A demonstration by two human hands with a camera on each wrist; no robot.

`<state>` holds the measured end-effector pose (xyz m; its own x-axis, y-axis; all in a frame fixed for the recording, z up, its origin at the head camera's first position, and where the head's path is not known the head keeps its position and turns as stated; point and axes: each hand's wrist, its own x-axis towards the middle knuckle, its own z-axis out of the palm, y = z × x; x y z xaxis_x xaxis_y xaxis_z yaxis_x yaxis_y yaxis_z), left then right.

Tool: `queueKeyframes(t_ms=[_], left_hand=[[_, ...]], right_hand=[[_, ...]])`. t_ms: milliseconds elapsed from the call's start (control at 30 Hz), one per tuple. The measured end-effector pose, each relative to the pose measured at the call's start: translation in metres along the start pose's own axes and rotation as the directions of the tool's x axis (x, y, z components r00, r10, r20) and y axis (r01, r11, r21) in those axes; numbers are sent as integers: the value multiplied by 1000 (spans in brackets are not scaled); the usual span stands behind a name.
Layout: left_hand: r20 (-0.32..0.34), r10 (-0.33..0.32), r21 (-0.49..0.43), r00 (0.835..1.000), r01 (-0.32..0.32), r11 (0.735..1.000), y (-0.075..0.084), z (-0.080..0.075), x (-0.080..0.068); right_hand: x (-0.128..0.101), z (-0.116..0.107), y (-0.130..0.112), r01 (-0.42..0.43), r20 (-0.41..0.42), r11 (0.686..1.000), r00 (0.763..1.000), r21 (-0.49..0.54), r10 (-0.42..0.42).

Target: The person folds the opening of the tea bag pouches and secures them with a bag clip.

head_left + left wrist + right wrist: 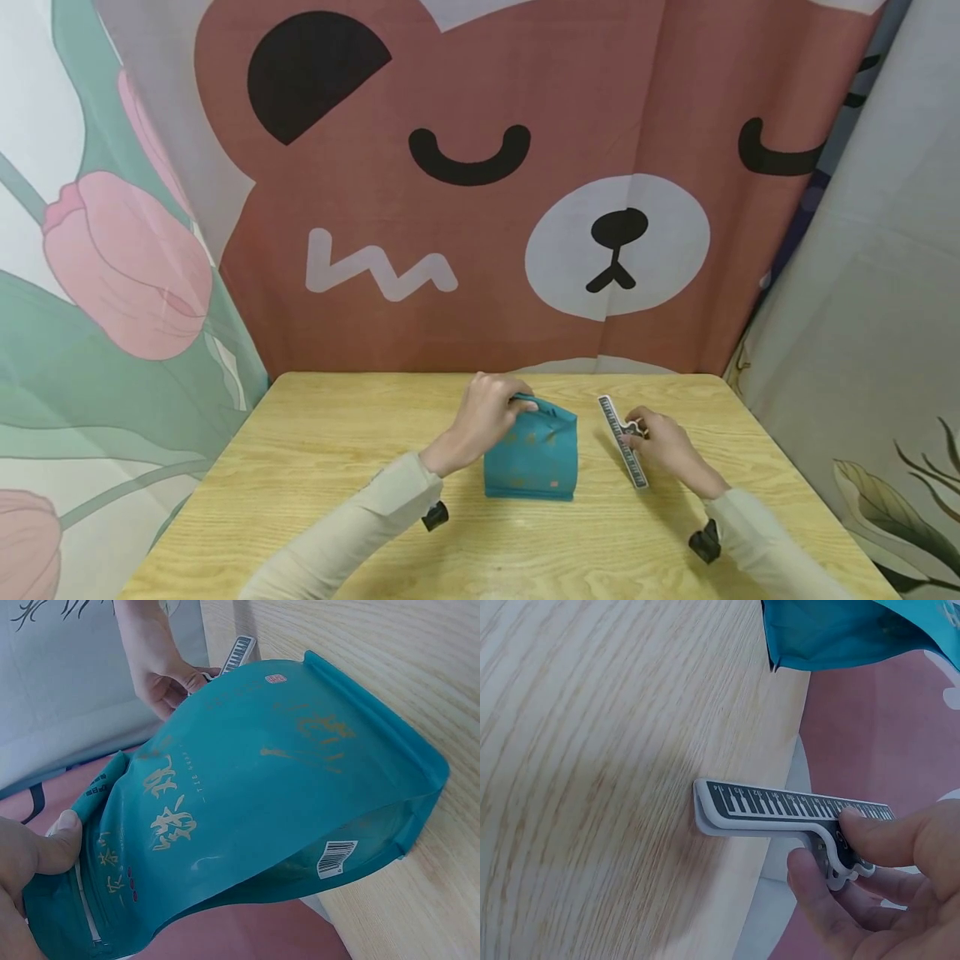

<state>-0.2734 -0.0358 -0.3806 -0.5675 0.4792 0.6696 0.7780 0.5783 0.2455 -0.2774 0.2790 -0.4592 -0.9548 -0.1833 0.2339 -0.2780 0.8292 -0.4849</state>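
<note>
**Q:** At the centre of the wooden table (315, 467), what does the left hand (483, 417) do?

**A:** It pinches the top edge of a teal stand-up pouch (534, 457). Fingers curl over the rim, and the left wrist view shows the thumb (60, 844) pressed against the pouch's upper corner. The pouch stands upright on its base, its top pulled slightly toward the left hand.

**Q:** What marks the pouch?

**A:** Gold characters run across its face, a white barcode label (336, 856) sits near the bottom gusset, and a small red seal (275, 677) lies close to one corner.

**Q:** And the right hand (663, 446)?

**A:** It grips a long, narrow clip (622, 440), white with a dark face printed like piano keys. In the right wrist view the thumb (889, 836) presses on top of the clip near its handle end, and the fingers curl beneath the small lever there. The far end of the clip rests on or just above the tabletop; which of the two cannot be told.

**Q:** How do clip and pouch lie relative to one another?

**A:** The clip is just to the right of the pouch, apart from it, angled away from the person. Behind the table hangs a curtain (465, 208) printed with a bear's face.
</note>
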Motion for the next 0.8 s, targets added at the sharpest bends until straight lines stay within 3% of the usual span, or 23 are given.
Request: queueKeyframes(t_ms=[800], left_hand=[[16,-4,9,1000,4,1000,1,-1,1]], right_hand=[[-1,-15,-13,117,-115,993,986,-6,-117]])
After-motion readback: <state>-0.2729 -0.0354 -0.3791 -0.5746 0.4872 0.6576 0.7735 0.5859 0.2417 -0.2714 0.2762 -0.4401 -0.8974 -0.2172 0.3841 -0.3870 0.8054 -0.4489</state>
